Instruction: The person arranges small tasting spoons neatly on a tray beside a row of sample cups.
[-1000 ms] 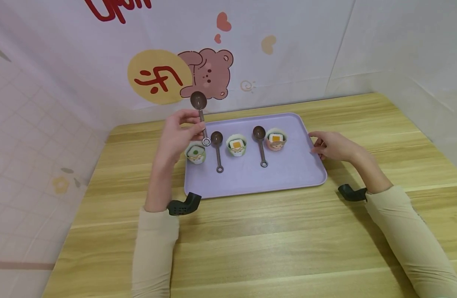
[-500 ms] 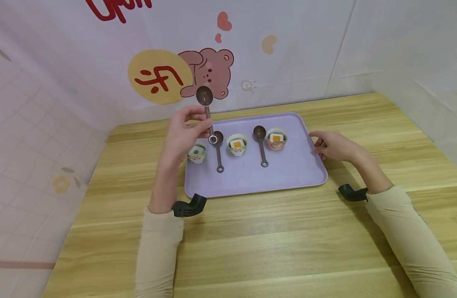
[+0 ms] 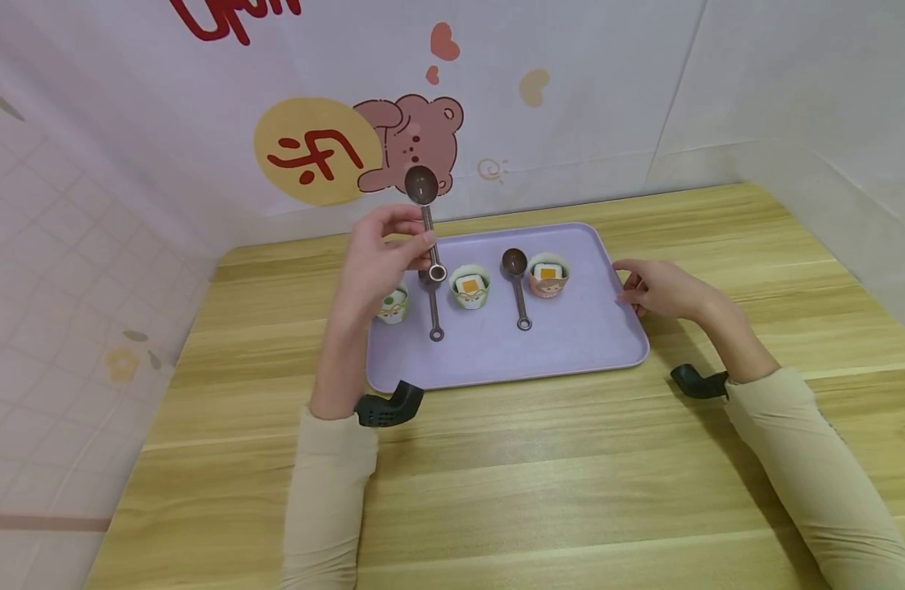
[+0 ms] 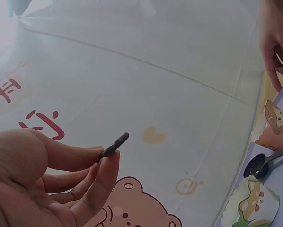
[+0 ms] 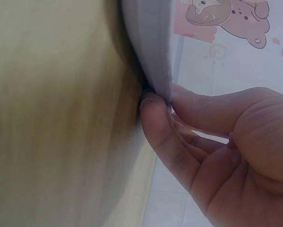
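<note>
My left hand [image 3: 379, 258] pinches a brown measuring spoon [image 3: 422, 187] by its handle, bowl upward, above the left part of a lilac tray [image 3: 482, 356]. In the left wrist view only the handle's end [image 4: 117, 144] shows past the fingertips. My right hand [image 3: 662, 288] pinches the tray's right rim between thumb and fingers; the right wrist view shows the rim [image 5: 153, 52] in that grip. On the tray lie two more brown spoons, a left one [image 3: 435, 311], its bowl partly hidden behind the held spoon, and a right one [image 3: 519, 287].
Three paper cups stand on the tray: a left cup [image 3: 393, 310] partly behind my left hand, a middle cup [image 3: 470, 288] and a pink right cup [image 3: 548, 287], with small white pieces inside. The tray rests on a wooden table [image 3: 497, 475]; a printed cloth [image 3: 570, 123] hangs behind.
My left hand has moved right with the spoon, which now overlaps the left spoon's bowl in the head view. The right hand and tray stay nearly still.
</note>
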A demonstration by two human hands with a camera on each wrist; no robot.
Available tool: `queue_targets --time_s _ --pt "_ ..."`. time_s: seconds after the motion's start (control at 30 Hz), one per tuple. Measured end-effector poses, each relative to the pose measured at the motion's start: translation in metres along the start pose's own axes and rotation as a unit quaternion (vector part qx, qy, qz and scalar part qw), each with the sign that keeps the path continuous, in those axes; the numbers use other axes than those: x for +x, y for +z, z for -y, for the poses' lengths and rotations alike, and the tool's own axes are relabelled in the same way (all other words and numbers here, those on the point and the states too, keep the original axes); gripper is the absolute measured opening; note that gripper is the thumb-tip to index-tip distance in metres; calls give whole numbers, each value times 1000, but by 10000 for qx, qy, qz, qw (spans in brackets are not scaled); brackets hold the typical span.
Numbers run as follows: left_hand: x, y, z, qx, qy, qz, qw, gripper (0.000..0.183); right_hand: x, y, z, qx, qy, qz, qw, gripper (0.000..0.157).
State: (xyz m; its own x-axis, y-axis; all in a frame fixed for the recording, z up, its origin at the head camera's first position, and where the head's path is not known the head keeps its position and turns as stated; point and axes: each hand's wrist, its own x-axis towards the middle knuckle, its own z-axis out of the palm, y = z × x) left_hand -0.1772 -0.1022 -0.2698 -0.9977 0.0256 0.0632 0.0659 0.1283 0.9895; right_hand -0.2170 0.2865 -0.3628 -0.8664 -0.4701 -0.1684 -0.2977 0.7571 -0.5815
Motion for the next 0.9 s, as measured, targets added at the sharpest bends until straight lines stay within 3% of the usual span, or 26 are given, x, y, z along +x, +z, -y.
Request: queue_targets --time_s 0.67,0.9 --pt "4 26 1 -162 -55 217 9996 34 1 0 -2 -93 -3 5 10000 52" --pt "5 39 0 -488 99 417 9979 34 1 1 -2 -93 24 5 10000 52"
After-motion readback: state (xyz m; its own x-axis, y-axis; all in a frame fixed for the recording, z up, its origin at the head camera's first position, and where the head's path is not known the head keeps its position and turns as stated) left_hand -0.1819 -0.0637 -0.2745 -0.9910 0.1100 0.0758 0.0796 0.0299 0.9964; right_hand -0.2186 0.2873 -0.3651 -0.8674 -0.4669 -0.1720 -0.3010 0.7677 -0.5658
